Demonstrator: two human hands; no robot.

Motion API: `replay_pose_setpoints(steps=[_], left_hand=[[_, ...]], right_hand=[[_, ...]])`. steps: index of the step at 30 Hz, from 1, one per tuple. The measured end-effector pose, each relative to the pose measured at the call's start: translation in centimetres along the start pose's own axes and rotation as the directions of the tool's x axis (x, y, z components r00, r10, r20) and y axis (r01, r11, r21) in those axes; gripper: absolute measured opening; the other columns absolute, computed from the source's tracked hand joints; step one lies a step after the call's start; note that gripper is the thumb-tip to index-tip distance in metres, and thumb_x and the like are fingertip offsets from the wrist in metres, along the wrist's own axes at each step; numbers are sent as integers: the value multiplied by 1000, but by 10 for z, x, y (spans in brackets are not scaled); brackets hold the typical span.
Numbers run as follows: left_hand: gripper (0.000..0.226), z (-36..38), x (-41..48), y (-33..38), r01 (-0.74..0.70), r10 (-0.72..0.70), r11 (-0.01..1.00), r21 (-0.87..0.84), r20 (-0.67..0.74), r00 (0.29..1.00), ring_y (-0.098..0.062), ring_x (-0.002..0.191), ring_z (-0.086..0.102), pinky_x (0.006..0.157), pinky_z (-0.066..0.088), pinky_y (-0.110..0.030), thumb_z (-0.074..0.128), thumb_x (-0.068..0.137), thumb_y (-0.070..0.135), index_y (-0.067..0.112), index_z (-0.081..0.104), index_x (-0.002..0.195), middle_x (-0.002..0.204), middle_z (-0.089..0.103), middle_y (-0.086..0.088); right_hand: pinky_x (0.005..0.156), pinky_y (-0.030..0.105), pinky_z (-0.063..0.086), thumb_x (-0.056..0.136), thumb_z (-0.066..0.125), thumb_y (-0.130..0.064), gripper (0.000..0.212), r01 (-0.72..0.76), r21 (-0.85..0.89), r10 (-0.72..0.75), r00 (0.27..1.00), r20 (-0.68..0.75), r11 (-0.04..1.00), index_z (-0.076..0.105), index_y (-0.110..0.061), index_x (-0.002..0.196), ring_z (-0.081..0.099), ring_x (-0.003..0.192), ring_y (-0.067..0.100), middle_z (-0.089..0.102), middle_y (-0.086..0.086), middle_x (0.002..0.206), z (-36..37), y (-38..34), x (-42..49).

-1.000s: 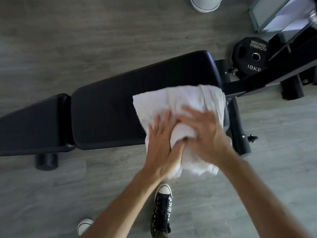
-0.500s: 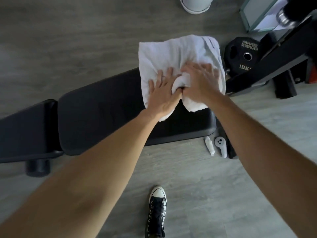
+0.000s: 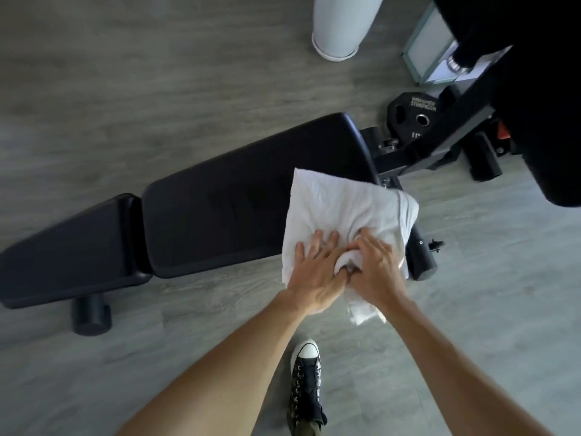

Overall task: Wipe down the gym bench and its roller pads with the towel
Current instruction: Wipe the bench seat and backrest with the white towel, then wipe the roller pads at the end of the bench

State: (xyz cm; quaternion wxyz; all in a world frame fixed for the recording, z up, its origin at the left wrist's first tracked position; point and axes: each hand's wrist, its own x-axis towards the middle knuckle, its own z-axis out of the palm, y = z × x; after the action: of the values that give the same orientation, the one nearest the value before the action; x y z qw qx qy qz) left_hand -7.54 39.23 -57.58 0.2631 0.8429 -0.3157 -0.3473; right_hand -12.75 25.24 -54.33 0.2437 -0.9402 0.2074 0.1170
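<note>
A black padded gym bench (image 3: 226, 199) runs from lower left to upper right across the grey floor. A white towel (image 3: 342, 206) lies over the near right end of its long pad and hangs past the edge. My left hand (image 3: 314, 272) presses flat on the towel, fingers spread. Beside it, touching, my right hand (image 3: 377, 269) bunches a fold of the towel in its fingers. A black roller pad (image 3: 421, 259) sticks out under the towel's right side. Another roller pad (image 3: 484, 158) lies further right.
A black 10 kg weight plate (image 3: 412, 118) lies on the floor behind the bench's right end, by a black frame bar (image 3: 446, 133). A white cylinder (image 3: 339, 26) stands at the top. My black sneaker (image 3: 306, 382) is below the hands. A bench foot (image 3: 91, 313) sits lower left.
Both hands have pulled the towel back from the far edge of the pad to its near right edge, after pushing it away in the frame before.
</note>
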Motion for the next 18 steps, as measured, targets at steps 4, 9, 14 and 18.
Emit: replay_pose_setpoints(steps=[4,9,14,18], left_hand=[[50,-22,-42,-12,23,-25,999,25,66,997,-29,143,38,118,24,-50,33,97,39,24,51,141,145,52,-6],[30,-96,-70,7,52,-53,979,-197,-3,999,-2,92,66,86,52,-33,46,89,50,42,64,112,96,74,16],[44,-216,-75,67,-85,85,996,-23,-10,996,0,85,67,77,53,-28,74,69,51,50,58,111,93,73,21],[24,-309,-89,138,-215,222,974,72,-111,969,-7,72,65,66,53,-34,77,68,44,40,62,86,78,70,14]], right_hand=[[64,31,47,66,59,-8,21,-151,82,148,988,42,985,67,-19,83,67,81,29,70,-1,75,6,-30,-33],[63,34,51,66,55,-14,19,-150,214,167,984,-62,965,64,-24,79,65,75,23,69,-7,72,-44,-85,-33],[69,31,53,67,55,-21,28,-117,241,142,986,-90,964,67,-39,85,66,80,13,71,-14,76,-157,-142,-22],[75,39,60,67,53,-24,33,-50,287,100,982,-161,957,70,-41,89,69,81,13,73,-14,79,-263,-183,-36]])
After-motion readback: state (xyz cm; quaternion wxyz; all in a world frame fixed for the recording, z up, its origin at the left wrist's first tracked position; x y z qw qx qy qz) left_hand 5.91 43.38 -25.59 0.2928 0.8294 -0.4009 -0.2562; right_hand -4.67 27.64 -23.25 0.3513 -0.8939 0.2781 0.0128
